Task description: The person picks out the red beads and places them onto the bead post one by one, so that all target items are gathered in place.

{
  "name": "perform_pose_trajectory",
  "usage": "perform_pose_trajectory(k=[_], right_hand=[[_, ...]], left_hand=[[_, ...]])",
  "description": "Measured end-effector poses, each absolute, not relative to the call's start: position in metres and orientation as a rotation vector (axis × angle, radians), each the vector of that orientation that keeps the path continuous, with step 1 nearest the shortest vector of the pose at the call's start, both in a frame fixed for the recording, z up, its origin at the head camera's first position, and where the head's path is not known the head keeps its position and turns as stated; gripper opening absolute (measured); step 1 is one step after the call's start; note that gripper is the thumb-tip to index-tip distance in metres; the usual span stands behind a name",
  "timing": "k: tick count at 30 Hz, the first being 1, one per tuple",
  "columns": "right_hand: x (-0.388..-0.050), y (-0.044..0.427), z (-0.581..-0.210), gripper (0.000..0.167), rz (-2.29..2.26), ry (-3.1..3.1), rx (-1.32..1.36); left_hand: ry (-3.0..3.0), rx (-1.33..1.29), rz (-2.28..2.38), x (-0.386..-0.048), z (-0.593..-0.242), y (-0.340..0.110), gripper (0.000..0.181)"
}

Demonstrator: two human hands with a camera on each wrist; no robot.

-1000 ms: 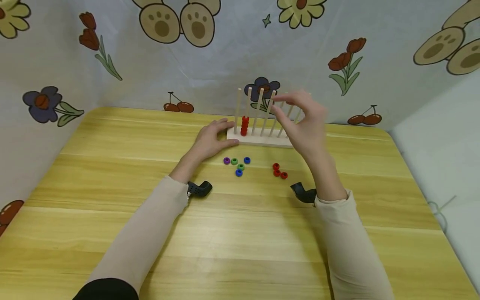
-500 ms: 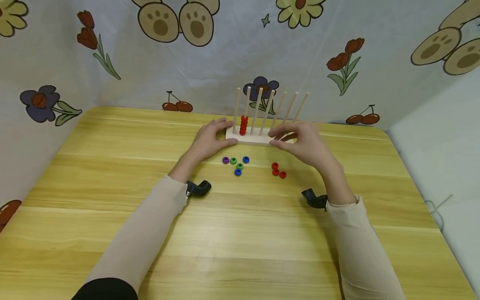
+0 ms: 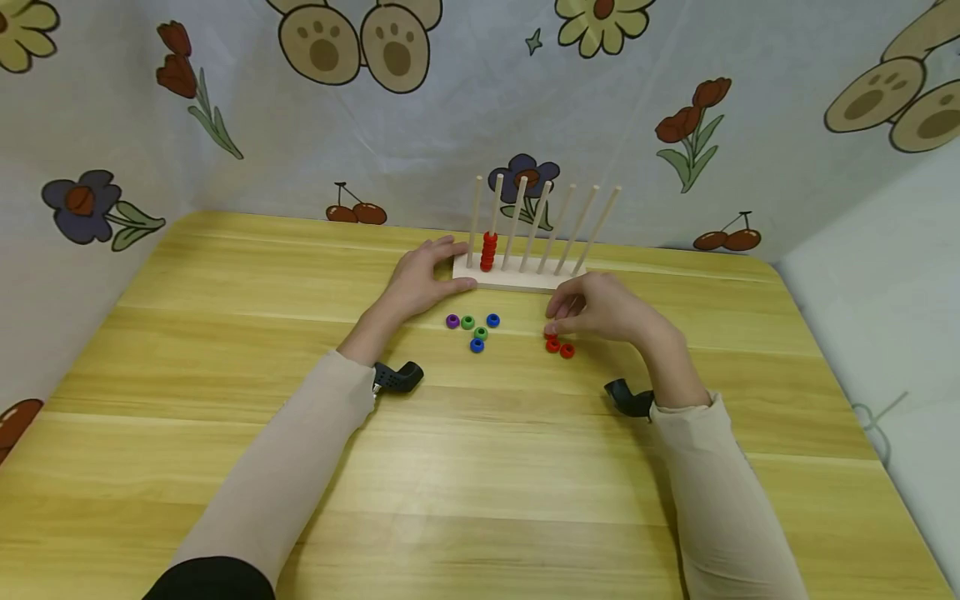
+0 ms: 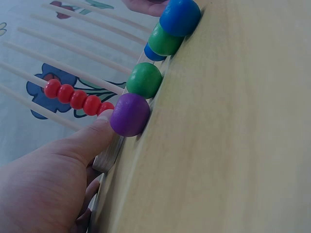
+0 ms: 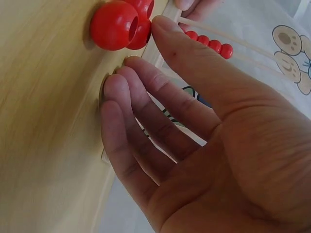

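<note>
My left hand [image 3: 422,282] grips the left end of a pale wooden base [image 3: 517,281], its thumb along the front edge and its fingers behind, as the left wrist view shows. Several upright pegs stand in the base; red beads [image 3: 488,252] are stacked on the second from the left. At three loose red beads [image 3: 567,351], my right hand [image 3: 603,308] hovers low, fingers loosely bent. In the right wrist view its thumb tip lies beside a red bead [image 5: 112,24], with a gap between thumb and fingers and nothing pinched.
Between the hands, in front of the base, lie a purple bead [image 3: 452,321], two green beads [image 3: 481,333] and two blue beads [image 3: 492,320]. A patterned cloth [image 3: 450,142] hangs behind the wooden table [image 3: 465,483].
My right hand has come down from the peg tops, past the right end of the base, to the loose red beads. My left hand has stayed on the base.
</note>
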State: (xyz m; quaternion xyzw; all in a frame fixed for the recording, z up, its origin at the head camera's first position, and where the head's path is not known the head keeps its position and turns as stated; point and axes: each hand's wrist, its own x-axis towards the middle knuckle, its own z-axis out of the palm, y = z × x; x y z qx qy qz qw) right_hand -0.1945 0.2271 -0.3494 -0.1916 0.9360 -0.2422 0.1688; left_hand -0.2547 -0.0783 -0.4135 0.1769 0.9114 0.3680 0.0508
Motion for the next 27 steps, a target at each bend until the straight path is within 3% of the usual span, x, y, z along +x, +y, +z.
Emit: perform_pose_trajectory(k=[27], right_hand=[[-0.192,0.216,-0.350,0.015,-0.767,2.697,-0.553]], left_hand=[[2.775,0.546,1.127,-0.254,-0.415,-0.079,0.072]])
